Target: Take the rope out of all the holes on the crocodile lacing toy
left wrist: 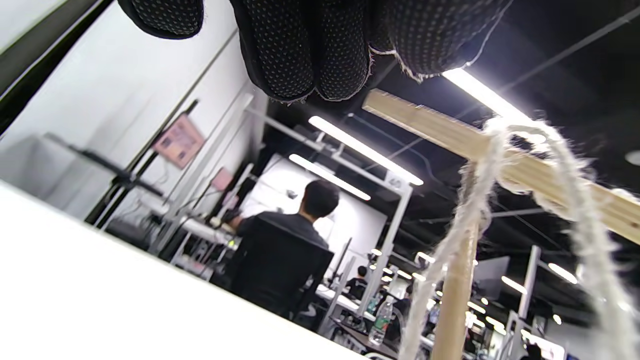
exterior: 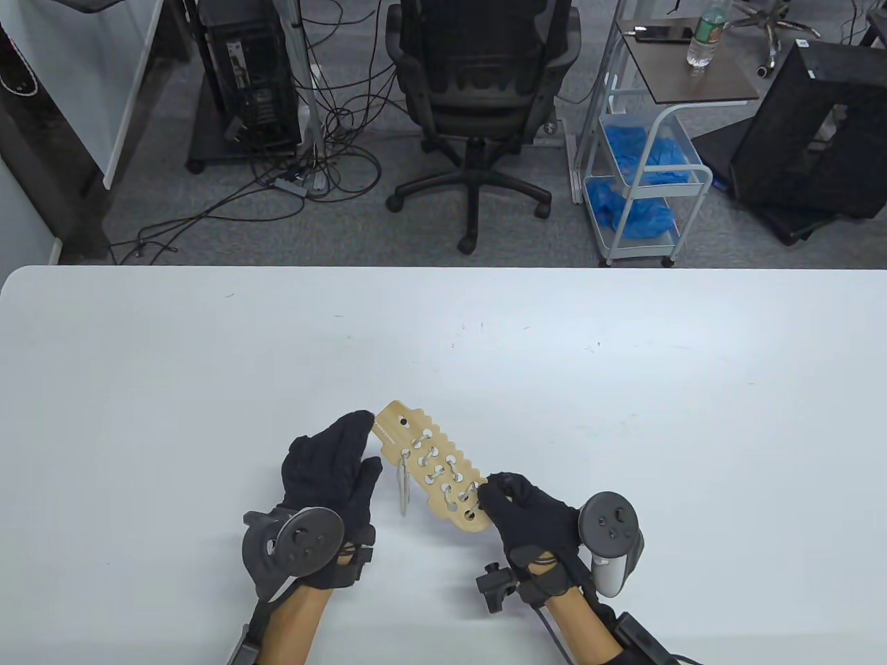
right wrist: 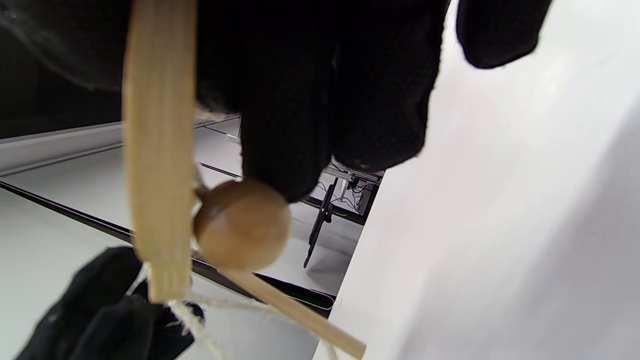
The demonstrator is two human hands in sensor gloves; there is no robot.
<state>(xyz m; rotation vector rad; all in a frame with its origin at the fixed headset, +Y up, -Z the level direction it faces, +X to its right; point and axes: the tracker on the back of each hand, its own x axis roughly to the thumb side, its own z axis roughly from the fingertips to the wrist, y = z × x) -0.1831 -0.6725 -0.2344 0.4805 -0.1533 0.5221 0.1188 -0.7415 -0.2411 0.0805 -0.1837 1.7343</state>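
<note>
The wooden crocodile lacing toy [exterior: 433, 471] is held above the white table [exterior: 624, 388], slanting from far left to near right. White rope [exterior: 443, 478] runs through its holes. A rope loop with a wooden stick [exterior: 403, 488] hangs from its left side. My left hand [exterior: 364, 426] holds the toy's far end with its fingertips. My right hand [exterior: 488, 495] pinches the near end. In the right wrist view the toy [right wrist: 157, 150] is edge-on, with a fingertip [right wrist: 295, 165] against a wooden bead [right wrist: 242, 225]. The left wrist view shows the toy's edge [left wrist: 450, 132] and frayed rope [left wrist: 470, 220].
The table's far edge [exterior: 443, 268] borders an office chair [exterior: 478, 90], a wire cart [exterior: 644, 173] and floor cables. The toy and my hands are near the table's front middle.
</note>
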